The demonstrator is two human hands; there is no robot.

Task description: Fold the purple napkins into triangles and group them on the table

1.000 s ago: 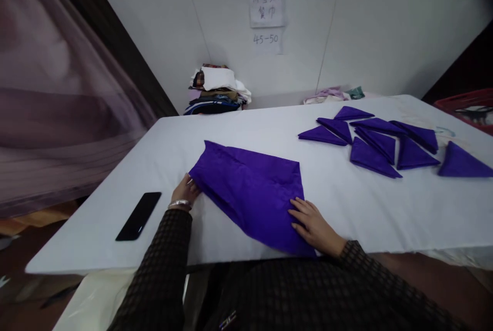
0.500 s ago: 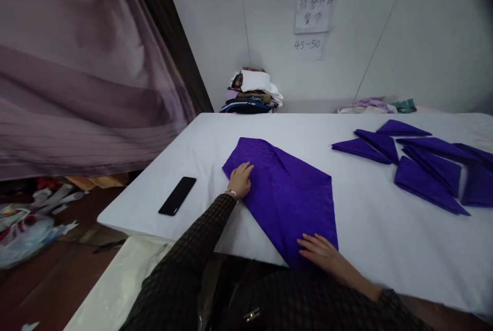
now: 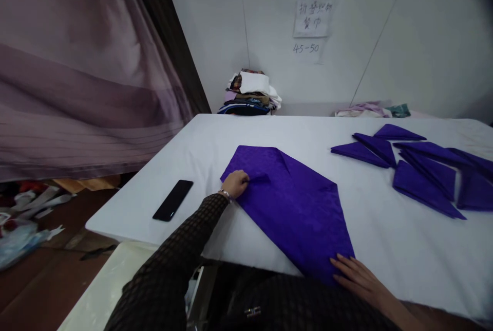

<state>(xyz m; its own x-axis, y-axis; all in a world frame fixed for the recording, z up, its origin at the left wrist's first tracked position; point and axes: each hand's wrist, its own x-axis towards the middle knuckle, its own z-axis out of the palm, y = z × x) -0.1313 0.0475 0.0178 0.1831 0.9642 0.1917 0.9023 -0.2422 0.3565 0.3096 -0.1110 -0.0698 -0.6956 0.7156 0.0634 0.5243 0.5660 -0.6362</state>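
A large purple cloth napkin (image 3: 292, 202) lies flat on the white table (image 3: 215, 135), folded into a long pointed shape. My left hand (image 3: 235, 184) pinches the cloth at its far left corner, fingers closed on a small fold. My right hand (image 3: 356, 277) lies flat with fingers stretched out on the napkin's near right tip, at the table's front edge. Both arms wear dark checked sleeves.
Several folded purple triangles (image 3: 419, 166) lie at the right of the table. A black phone (image 3: 173, 200) rests near the table's left edge. A pile of folded clothes (image 3: 250, 92) sits by the wall. A mauve curtain (image 3: 77, 63) hangs at the left.
My left hand went from lying on the napkin's left corner to pinching it. My right hand slid right along the front edge to the napkin's tip. The view shifted slightly.
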